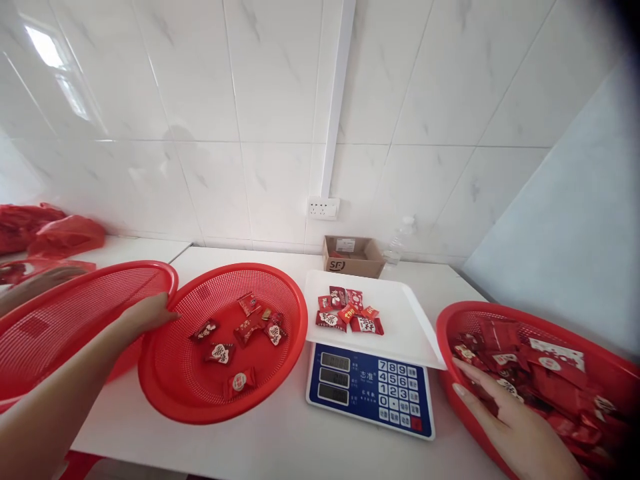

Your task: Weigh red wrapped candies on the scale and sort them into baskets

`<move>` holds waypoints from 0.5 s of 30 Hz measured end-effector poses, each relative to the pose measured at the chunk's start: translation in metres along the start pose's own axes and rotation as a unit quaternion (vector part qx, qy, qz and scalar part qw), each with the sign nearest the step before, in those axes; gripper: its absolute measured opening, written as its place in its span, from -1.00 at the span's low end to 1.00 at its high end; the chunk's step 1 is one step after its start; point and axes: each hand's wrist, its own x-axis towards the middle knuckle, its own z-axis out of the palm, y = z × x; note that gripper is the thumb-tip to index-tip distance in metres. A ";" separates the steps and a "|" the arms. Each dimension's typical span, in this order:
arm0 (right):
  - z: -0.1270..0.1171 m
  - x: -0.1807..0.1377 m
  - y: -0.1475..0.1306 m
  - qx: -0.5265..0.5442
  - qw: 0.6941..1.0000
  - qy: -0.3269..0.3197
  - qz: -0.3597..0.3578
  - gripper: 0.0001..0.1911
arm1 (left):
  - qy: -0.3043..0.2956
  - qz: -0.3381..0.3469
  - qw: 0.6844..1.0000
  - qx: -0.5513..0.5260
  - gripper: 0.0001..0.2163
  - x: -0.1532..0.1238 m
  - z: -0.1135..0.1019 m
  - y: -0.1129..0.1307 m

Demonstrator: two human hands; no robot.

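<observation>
My left hand rests on the left rim of the middle red mesh basket, fingers curled over the edge. That basket holds several red wrapped candies. My right hand lies flat with fingers stretched out inside the right red basket, on top of a heap of red candy packets. Between the two baskets stands a blue-fronted scale with a white tray carrying a small pile of candies.
An empty red basket sits at the far left, with another person's hand beyond it and red plastic bags behind. A small cardboard box and a clear bottle stand at the tiled wall, under a socket.
</observation>
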 end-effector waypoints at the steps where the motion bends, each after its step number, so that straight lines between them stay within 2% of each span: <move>1: 0.001 0.000 0.001 0.001 1.000 -0.001 0.004 -0.33 | 0.007 -0.003 1.000 0.006 -0.68 0.004 0.000 0.002; 5: 0.003 0.002 0.007 -0.005 1.000 0.003 0.006 -0.36 | 0.025 0.026 0.999 0.018 -0.67 0.013 -0.001 0.006; 11: 0.006 0.002 0.015 -0.022 0.999 0.001 0.029 -0.39 | 0.033 0.119 0.992 0.013 -0.57 0.031 -0.001 0.001; 15: 0.011 0.004 0.023 -0.032 0.999 0.021 -0.011 -0.44 | 0.040 0.175 0.984 0.008 -0.60 0.044 -0.005 0.000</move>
